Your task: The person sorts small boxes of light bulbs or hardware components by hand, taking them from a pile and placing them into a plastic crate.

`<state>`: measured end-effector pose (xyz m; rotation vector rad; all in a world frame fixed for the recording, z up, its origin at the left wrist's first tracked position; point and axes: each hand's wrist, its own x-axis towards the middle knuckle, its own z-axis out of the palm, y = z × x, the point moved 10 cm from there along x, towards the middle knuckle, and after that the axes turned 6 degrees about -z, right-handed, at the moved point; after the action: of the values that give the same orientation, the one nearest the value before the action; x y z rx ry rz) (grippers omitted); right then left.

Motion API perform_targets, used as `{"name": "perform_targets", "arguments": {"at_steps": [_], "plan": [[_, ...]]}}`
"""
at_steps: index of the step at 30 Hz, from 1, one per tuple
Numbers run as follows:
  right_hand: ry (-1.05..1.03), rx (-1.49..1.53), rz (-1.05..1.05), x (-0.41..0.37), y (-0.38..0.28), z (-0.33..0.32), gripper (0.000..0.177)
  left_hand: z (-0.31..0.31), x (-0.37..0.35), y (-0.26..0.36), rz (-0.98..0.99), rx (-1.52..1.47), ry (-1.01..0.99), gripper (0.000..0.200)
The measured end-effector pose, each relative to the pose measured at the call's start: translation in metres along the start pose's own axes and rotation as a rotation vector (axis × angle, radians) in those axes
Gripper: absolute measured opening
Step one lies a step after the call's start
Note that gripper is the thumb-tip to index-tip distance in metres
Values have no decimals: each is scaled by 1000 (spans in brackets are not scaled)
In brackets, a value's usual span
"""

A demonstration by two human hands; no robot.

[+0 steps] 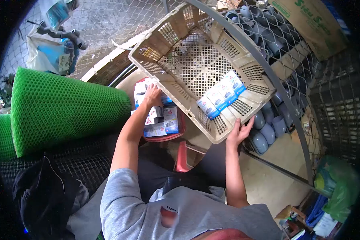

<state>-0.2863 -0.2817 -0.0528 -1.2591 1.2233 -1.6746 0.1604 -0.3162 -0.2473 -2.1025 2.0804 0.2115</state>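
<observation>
My left hand (152, 97) is down among small white-and-blue cardboard boxes (171, 120) heaped on a red stool or tray (181, 130). Its fingers close around a small white box, which the hand partly hides. A worn beige plastic crate (179, 90) with perforated walls tilts in front of me. My right hand (239, 134) grips the crate's near right corner, thumb up against the wall. Inside the crate, along the near right side, a row of several blue-and-white boxes (222, 95) stands side by side.
Rolled green plastic mesh (68, 108) lies on the left, above black netting. A metal frame (264, 60) with chain-link mesh curves past the crate. Grey pipe fittings (266, 134) lie behind it. A cardboard box (308, 26) and a dark crate (340, 108) stand at right.
</observation>
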Motion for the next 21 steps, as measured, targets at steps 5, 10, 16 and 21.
{"name": "perform_targets", "arguments": {"at_steps": [5,10,16,21], "plan": [[8,10,2,0,4,0,71,-87,-27,-44,-200,-453,412,110],[9,56,22,-1,13,-4,74,-186,-104,-78,-603,-664,647,133],[-3,38,24,-4,16,-2,74,-251,-195,-62,-753,-675,986,126],[-19,63,24,-4,13,0,75,-337,-176,59,-367,-1148,970,111]]}}
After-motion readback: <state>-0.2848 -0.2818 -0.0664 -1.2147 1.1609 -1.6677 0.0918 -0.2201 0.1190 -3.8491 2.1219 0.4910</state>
